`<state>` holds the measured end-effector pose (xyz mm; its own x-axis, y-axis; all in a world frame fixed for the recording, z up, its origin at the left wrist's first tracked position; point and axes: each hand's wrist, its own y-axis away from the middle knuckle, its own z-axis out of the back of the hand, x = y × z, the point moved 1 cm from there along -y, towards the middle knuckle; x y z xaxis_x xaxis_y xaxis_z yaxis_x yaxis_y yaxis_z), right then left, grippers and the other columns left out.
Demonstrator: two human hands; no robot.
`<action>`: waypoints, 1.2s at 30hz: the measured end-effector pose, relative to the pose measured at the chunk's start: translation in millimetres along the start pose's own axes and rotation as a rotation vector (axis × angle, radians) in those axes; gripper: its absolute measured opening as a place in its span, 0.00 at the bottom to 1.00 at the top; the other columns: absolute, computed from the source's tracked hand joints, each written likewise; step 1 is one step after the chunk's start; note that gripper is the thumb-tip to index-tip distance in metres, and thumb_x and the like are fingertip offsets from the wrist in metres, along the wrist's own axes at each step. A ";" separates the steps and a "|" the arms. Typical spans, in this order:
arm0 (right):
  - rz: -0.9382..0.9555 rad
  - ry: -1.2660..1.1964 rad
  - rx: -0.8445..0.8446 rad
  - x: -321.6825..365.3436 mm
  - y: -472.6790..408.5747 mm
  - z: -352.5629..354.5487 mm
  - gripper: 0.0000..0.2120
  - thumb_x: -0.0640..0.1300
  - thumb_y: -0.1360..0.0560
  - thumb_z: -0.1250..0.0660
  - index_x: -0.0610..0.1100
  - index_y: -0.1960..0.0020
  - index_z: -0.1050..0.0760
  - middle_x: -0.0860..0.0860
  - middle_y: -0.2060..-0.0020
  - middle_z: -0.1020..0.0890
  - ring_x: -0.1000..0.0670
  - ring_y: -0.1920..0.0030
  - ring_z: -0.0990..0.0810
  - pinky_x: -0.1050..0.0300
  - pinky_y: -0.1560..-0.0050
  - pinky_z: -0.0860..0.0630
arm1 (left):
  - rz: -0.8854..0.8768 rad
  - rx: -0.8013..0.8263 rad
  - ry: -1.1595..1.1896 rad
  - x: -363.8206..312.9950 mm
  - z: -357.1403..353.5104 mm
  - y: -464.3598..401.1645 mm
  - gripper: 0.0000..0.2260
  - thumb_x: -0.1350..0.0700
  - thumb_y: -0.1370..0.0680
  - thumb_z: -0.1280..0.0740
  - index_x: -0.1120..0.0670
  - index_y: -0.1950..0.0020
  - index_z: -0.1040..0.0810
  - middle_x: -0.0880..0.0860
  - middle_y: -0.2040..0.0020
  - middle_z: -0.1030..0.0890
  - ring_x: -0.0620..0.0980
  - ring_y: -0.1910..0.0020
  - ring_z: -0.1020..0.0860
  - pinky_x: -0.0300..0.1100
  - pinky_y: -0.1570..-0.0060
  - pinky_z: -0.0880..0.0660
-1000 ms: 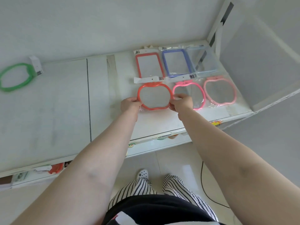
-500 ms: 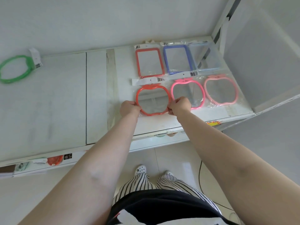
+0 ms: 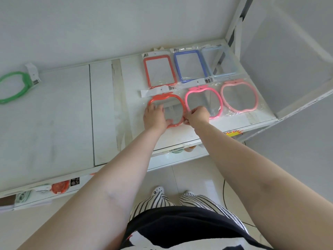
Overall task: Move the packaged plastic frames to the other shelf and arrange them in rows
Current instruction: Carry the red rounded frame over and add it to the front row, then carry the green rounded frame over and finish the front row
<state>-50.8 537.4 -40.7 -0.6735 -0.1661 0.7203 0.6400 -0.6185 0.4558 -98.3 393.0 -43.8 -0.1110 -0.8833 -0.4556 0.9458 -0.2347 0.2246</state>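
Observation:
A red apple-shaped frame (image 3: 177, 101) in clear packaging lies flat on the right part of the white shelf (image 3: 106, 109). My left hand (image 3: 155, 116) rests on its left and lower rim. My right hand (image 3: 197, 116) pinches its right edge. To its right lie a bright pink apple frame (image 3: 217, 95) and a pale pink one (image 3: 252, 91). Behind them is a row of rectangular frames: red (image 3: 146, 73), blue (image 3: 177, 67) and light blue (image 3: 210, 60). A green frame (image 3: 16, 87) lies alone at the far left.
A white wall runs along the back. An upright post (image 3: 234, 24) and a side panel (image 3: 288, 60) close the shelf's right end. A lower shelf edge (image 3: 180, 159) holds small items. My striped trousers and a shoe (image 3: 158, 190) stand on the tiled floor.
Both hands have stayed on the red apple frame. My left hand has slid from the left edge onto the lower left of the frame. The frame has shifted slightly.

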 end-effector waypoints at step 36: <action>0.415 0.375 -0.001 3.7 -0.5 51.7 0.23 0.49 0.28 0.30 0.46 0.34 0.27 0.46 0.36 0.25 0.43 0.35 0.28 0.48 0.35 0.29 | 0.118 -0.134 0.111 -29.1 14.8 27.0 0.27 0.51 0.26 0.31 0.51 0.28 0.33 0.57 0.32 0.27 0.58 0.32 0.30 0.48 0.34 0.30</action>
<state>-34.5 576.8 -11.2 -0.4507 -0.6573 0.6040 0.8792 -0.4439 0.1730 -74.0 406.4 -11.7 0.0299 -0.8494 -0.5269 0.9832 -0.0699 0.1685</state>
